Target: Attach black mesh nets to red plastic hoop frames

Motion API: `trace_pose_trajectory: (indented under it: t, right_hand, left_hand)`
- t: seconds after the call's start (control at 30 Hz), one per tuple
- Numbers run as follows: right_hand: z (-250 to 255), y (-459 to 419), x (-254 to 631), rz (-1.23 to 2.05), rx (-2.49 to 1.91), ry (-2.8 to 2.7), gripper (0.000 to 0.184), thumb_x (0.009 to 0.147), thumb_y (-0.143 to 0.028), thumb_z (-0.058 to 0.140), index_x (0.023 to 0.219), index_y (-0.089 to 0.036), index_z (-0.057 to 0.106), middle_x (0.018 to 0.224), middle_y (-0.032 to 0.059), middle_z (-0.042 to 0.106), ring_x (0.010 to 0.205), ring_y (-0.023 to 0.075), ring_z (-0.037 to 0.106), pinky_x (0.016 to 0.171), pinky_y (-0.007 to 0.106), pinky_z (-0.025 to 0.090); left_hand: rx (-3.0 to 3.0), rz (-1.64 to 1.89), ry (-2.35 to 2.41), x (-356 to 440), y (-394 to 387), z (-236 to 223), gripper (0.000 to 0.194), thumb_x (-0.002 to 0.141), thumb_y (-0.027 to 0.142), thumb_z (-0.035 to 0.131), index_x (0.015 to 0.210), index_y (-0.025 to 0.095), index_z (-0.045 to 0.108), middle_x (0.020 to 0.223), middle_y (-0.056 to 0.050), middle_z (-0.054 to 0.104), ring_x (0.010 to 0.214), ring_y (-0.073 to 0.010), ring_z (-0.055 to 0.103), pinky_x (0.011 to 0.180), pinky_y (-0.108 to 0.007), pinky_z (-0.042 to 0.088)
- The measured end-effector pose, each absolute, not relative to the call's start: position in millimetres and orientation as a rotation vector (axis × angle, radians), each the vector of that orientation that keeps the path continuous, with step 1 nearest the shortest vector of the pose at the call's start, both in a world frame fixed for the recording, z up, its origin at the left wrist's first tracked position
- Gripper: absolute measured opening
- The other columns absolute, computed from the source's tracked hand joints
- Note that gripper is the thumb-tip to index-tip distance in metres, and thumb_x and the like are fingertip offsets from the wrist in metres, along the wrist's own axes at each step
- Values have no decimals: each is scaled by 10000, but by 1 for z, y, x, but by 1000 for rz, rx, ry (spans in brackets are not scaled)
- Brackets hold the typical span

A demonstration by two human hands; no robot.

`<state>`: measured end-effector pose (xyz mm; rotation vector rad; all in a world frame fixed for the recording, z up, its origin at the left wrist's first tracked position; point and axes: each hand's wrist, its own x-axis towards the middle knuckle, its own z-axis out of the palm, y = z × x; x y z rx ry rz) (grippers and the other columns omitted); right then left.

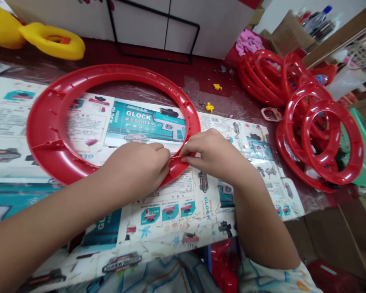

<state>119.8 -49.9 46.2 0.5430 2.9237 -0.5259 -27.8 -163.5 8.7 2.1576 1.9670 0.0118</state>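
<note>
A large red plastic ring lies flat on a table covered with printed toy-packaging sheets. My left hand rests over the ring's near right rim, fingers curled and pinching it. My right hand meets it from the right, fingertips pinched on the same spot of the rim. Whatever small part may sit between the fingertips is hidden.
A pile of the same red rings is stacked at the right, some upright. Small yellow pieces and pink pieces lie at the back. Yellow plastic shapes sit at the far left. A black wire frame stands behind.
</note>
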Motion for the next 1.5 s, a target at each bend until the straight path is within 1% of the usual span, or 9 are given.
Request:
trace_pose_trajectory:
  t: [0.23, 0.47, 0.63, 0.83, 0.93, 1.1, 1.23, 1.33, 1.5]
  right_hand:
    - [55, -32, 138, -839, 554, 3077, 367, 764, 24, 455, 898, -189, 722, 969, 17, 724, 925, 138, 640, 841, 266, 462]
    - [53, -18, 147, -988, 936, 3015, 329, 757, -6, 475, 875, -162, 740, 875, 17, 737, 785, 118, 663, 729, 247, 498]
    - [51, -17, 145, -867, 831, 3020, 334, 768, -12, 494, 914, -172, 748, 913, 20, 748, 839, 128, 665, 782, 259, 488]
    - [48, -13, 146, -786, 782, 3047, 389, 738, 31, 448, 869, -180, 748, 871, 3, 746, 805, 116, 651, 738, 232, 461]
    - [43, -13, 145, -569, 795, 3040, 390, 730, 32, 470, 890, -182, 755, 856, 13, 743, 807, 139, 635, 743, 255, 436]
    - [46, -28, 135, -248, 567, 3071, 261, 787, -48, 546, 915, -168, 739, 950, 61, 729, 915, 203, 586, 881, 339, 380]
    - [47, -47, 127, -301, 430, 3020, 152, 855, -108, 553, 885, -133, 700, 914, 80, 699, 874, 192, 572, 813, 310, 385]
    - [44, -53, 123, -340, 437, 2951, 183, 890, -89, 511, 843, -124, 685, 855, 72, 679, 804, 168, 563, 744, 284, 380]
    - [41, -50, 122, -539, 396, 3019, 224, 939, -145, 451, 863, -132, 661, 862, 71, 657, 836, 168, 557, 779, 285, 390]
  left_hand:
    - [2271, 97, 1926, -42, -171, -5, 362, 932, 276, 252, 745, 192, 551, 757, -74, 621, 712, -241, 614, 608, -343, 379]
    - [2267, 113, 1902, -45, -173, -5, 337, 928, 267, 253, 728, 202, 517, 763, -69, 614, 700, -244, 609, 595, -347, 371]
    - [2266, 120, 1893, -45, -173, -6, 323, 927, 265, 263, 729, 204, 511, 774, -67, 624, 707, -236, 609, 595, -343, 365]
    - [2231, 117, 1893, -45, -172, -6, 331, 926, 275, 245, 733, 205, 504, 781, -68, 621, 705, -247, 605, 583, -348, 349]
    - [2214, 124, 1901, -44, -171, -8, 337, 923, 294, 235, 720, 210, 490, 770, -61, 613, 692, -245, 599, 573, -345, 339]
    - [2225, 128, 1928, -43, -171, -10, 325, 919, 301, 231, 713, 214, 466, 747, -53, 594, 686, -235, 590, 586, -340, 334]
    - [2210, 91, 1900, -44, -170, -9, 318, 917, 309, 224, 722, 213, 457, 738, -53, 577, 682, -233, 581, 593, -341, 334]
    - [2195, 91, 1884, -44, -170, -8, 317, 913, 321, 229, 719, 214, 456, 734, -52, 563, 674, -234, 575, 594, -343, 337]
    - [2177, 122, 1928, -44, -170, -7, 322, 904, 325, 237, 712, 213, 469, 722, -52, 556, 675, -236, 573, 598, -344, 346]
